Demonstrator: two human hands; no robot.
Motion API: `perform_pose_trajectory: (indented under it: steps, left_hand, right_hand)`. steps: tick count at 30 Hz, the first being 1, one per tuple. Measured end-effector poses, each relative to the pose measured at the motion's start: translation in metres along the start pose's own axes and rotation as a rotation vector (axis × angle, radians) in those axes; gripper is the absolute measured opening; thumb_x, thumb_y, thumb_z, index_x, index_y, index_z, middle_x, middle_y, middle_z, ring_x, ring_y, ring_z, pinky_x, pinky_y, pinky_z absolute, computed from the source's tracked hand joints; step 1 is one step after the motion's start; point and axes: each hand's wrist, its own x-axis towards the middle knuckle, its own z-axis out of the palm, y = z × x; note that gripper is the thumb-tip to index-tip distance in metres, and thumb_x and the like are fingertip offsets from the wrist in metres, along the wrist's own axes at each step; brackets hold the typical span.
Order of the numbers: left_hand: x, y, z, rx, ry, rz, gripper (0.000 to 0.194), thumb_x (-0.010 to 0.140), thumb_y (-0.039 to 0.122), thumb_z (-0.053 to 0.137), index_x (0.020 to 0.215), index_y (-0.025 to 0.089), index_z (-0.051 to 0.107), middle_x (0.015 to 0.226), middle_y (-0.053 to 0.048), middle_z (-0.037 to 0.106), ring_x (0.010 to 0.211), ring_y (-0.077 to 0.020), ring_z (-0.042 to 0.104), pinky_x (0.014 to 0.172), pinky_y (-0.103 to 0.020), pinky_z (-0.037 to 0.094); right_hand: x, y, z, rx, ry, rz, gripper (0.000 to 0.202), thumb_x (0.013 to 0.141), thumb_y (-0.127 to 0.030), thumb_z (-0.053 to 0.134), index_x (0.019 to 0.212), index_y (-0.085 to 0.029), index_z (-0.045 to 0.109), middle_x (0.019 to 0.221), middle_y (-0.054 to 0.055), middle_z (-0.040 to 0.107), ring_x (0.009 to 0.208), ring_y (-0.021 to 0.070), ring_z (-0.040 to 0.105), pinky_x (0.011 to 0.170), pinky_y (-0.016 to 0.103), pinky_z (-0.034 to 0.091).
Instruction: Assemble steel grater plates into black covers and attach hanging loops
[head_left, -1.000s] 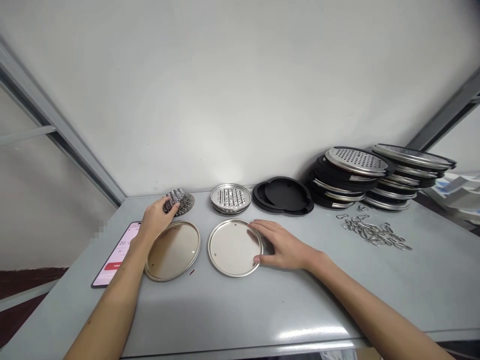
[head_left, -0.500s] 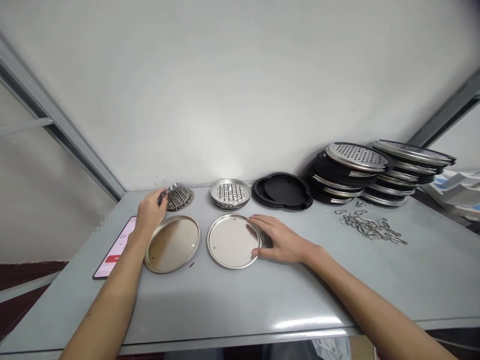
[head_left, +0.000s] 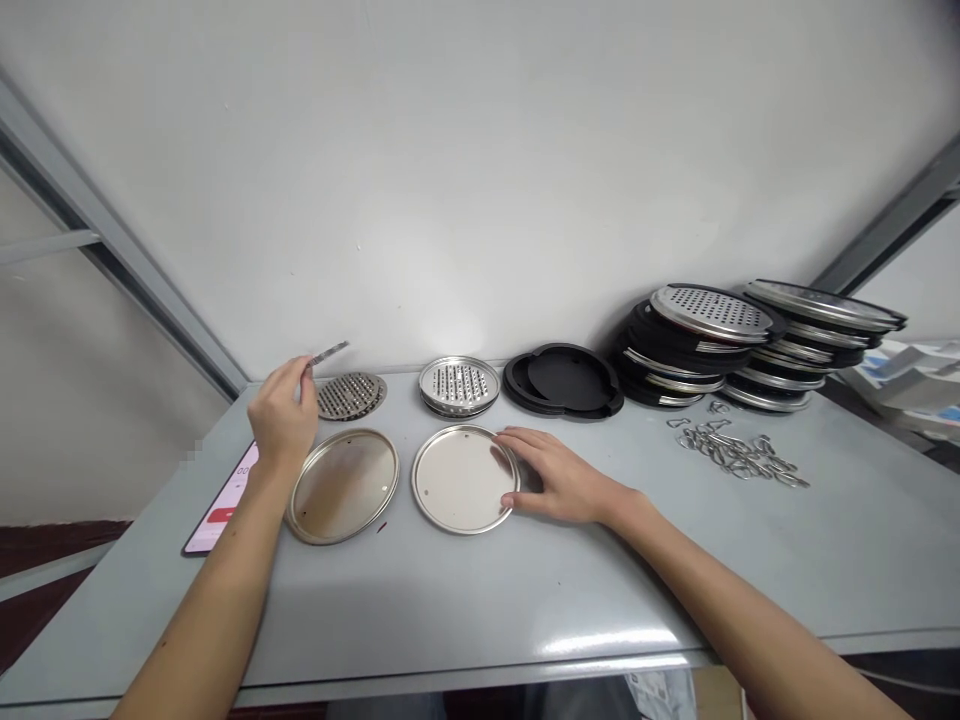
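My left hand (head_left: 286,410) pinches a thin perforated metal grater disc (head_left: 328,354), lifted and seen nearly edge-on. Just below it, more perforated grater discs (head_left: 351,396) lie on the table. My right hand (head_left: 555,476) rests with fingers spread at the right rim of a round, shiny metal plate (head_left: 461,480), thumb and fingertips touching it. A second round metal plate (head_left: 345,488), its surface brownish with reflection, lies to the left, beside my left wrist.
Behind the plates sit rimmed grater discs (head_left: 459,385) and black round holders (head_left: 566,380). Tall stacks of black holders with metal graters (head_left: 697,340) stand at the right, near a heap of metal clips (head_left: 742,452). A phone (head_left: 223,510) lies at the left.
My left hand has raised the grater disc up and slightly left, off the discs beneath, and tilted it edge-on. My right hand stays on the plate's rim.
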Motion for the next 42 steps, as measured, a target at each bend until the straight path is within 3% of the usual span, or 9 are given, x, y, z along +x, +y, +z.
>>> perform_pose_trajectory:
  steps: [2,4,9,13,21,28,32,37,42]
  left_hand:
    - [-0.004,0.019,-0.006,-0.072,0.046,0.059,0.029,0.095,0.026,0.045,0.115,0.019,0.065,0.116,-0.006,0.069,0.113,-0.0212,0.062,0.102,-0.036,0.047]
    - [-0.015,0.040,-0.012,-0.187,0.013,0.168,0.028,0.095,0.022,0.048,0.118,0.020,0.064,0.118,-0.005,0.068,0.112,-0.0204,0.063,0.102,-0.037,0.048]
    - [-0.051,0.083,-0.020,-0.501,-0.263,0.589,0.040,0.091,0.009,0.052,0.127,0.024,0.058,0.130,-0.006,0.062,0.117,-0.0195,0.060,0.100,-0.035,0.052]
    - [-0.065,0.101,-0.022,-0.640,-0.379,0.731,0.040,0.091,0.007,0.051,0.127,0.023,0.057,0.127,-0.010,0.062,0.121,-0.0220,0.057,0.100,-0.041,0.052]
    - [-0.069,0.105,-0.017,-0.671,-0.410,0.785,0.034,0.088,0.005,0.055,0.118,0.020,0.063,0.121,-0.011,0.066,0.122,-0.0254,0.056,0.098,-0.047,0.051]
    - [-0.073,0.097,-0.021,-0.704,-0.684,0.699,0.035,0.084,0.004,0.056,0.114,0.019,0.065,0.114,-0.008,0.069,0.105,-0.0184,0.064,0.092,-0.036,0.053]
    - [-0.073,0.091,-0.022,-0.673,-0.743,0.671,0.033,0.085,0.008,0.059,0.114,0.021,0.066,0.117,-0.007,0.068,0.108,-0.0190,0.063,0.093,-0.037,0.052]
    - [-0.075,0.087,-0.020,-0.625,-0.785,0.622,0.030,0.088,0.014,0.059,0.116,0.023,0.066,0.122,-0.005,0.066,0.111,-0.0190,0.062,0.096,-0.037,0.051]
    - [-0.078,0.087,-0.016,-0.571,-0.775,0.604,0.030,0.089,0.012,0.055,0.115,0.021,0.066,0.124,-0.006,0.065,0.115,-0.0197,0.059,0.098,-0.037,0.050]
  right_hand:
    - [0.000,0.001,0.001,0.014,0.012,0.022,0.072,0.081,-0.057,0.061,0.137,-0.016,0.046,0.137,0.017,0.051,0.124,0.0339,0.049,0.104,0.049,0.040]
    - [0.000,0.002,0.003,0.049,0.049,0.063,0.066,0.086,-0.054,0.056,0.138,-0.016,0.044,0.139,0.017,0.049,0.126,0.0329,0.048,0.105,0.049,0.039]
    - [0.004,0.004,0.004,0.305,0.198,0.218,0.045,0.096,-0.048,0.041,0.130,-0.020,0.053,0.131,0.011,0.059,0.120,0.0275,0.055,0.104,0.047,0.041]
    - [0.009,-0.001,0.003,0.571,0.239,0.331,0.044,0.094,-0.051,0.042,0.111,-0.017,0.065,0.105,0.008,0.070,0.102,0.0246,0.064,0.096,0.042,0.048]
    - [0.011,0.000,0.004,0.902,0.236,0.420,0.043,0.079,-0.046,0.067,0.108,-0.014,0.065,0.087,0.006,0.070,0.071,0.0153,0.062,0.069,0.031,0.051]
    - [0.008,-0.002,0.006,0.548,0.167,0.356,0.038,0.090,-0.049,0.052,0.098,-0.016,0.071,0.085,0.005,0.071,0.073,0.0181,0.062,0.066,0.030,0.049]
    - [0.005,-0.006,0.008,0.318,0.124,0.289,0.039,0.094,-0.046,0.046,0.110,-0.017,0.067,0.089,0.006,0.071,0.066,0.0169,0.061,0.060,0.029,0.047]
    - [0.001,-0.011,0.005,0.078,0.150,0.142,0.033,0.095,-0.037,0.046,0.117,-0.020,0.064,0.114,0.009,0.066,0.090,0.0200,0.063,0.078,0.032,0.050]
    - [-0.001,-0.013,0.004,0.041,0.100,0.075,0.035,0.093,-0.039,0.050,0.121,-0.020,0.060,0.122,0.010,0.061,0.096,0.0207,0.063,0.085,0.034,0.051]
